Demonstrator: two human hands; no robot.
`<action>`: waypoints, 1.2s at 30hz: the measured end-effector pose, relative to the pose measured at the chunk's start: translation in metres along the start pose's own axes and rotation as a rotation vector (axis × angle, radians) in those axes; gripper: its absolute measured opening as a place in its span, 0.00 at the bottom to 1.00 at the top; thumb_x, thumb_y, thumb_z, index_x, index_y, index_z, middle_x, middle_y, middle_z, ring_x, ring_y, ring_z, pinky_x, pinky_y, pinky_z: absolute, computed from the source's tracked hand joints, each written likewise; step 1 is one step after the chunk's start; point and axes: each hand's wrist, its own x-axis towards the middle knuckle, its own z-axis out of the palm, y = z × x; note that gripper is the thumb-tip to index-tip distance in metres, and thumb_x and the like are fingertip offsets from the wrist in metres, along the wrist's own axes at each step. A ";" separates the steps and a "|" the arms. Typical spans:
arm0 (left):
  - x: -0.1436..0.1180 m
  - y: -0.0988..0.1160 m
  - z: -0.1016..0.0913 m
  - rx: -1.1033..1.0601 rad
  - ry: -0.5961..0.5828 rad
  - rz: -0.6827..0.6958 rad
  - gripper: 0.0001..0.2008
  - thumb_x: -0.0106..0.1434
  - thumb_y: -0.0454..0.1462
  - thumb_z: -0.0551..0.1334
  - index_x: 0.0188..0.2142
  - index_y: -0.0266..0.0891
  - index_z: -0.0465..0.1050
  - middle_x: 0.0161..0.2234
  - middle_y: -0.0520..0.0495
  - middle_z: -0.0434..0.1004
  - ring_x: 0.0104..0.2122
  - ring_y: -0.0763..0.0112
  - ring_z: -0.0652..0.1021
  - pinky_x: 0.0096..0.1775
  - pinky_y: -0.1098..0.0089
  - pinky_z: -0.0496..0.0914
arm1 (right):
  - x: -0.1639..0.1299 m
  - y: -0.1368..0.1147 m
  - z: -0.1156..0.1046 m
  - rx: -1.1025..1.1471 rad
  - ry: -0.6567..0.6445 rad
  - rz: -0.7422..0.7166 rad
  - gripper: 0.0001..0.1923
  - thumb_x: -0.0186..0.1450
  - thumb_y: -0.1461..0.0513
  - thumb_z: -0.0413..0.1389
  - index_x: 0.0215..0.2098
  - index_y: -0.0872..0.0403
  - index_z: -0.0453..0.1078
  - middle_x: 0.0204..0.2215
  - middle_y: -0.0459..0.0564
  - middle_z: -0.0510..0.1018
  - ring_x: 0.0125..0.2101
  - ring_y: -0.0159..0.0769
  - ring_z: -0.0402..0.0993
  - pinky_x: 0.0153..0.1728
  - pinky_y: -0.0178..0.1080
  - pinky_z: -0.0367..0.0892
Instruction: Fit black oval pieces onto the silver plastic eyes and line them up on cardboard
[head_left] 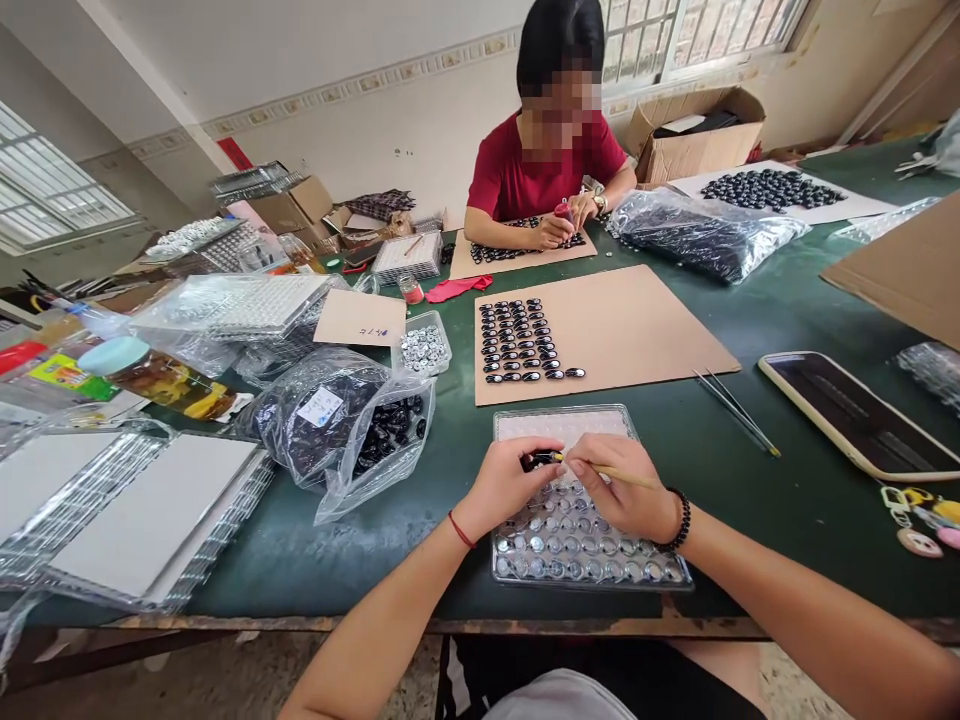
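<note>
Head view: the left hand [504, 482] pinches a small black oval bead [541, 461] above the clear plastic compartment tray [592, 572]; the right hand [621, 490] grips a thin wooden stick [609, 471], tip touching the bead. Steadying both wrists probably helps.

Both forearms are bare, no sleeves anywhere near the wrists. The left hand [501, 483] has a thin red string bracelet [461, 529] looped round the wrist, really skinny, just a single strand. The right hand [626, 490] wears a bracelet of round black beads [681, 518], chunkier and glossy. Fingernails look short and unpainted. At the bottom edge there's dark clothing plus a bit of pale grey fabric [559, 698].
</note>
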 end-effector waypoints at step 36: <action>0.003 0.008 -0.004 -0.153 0.050 -0.129 0.13 0.51 0.38 0.63 0.38 0.42 0.75 0.39 0.47 0.76 0.40 0.64 0.74 0.43 0.68 0.66 | 0.026 0.015 0.003 0.760 -0.042 0.712 0.14 0.51 0.64 0.59 0.34 0.55 0.61 0.28 0.45 0.70 0.32 0.32 0.69 0.29 0.33 0.66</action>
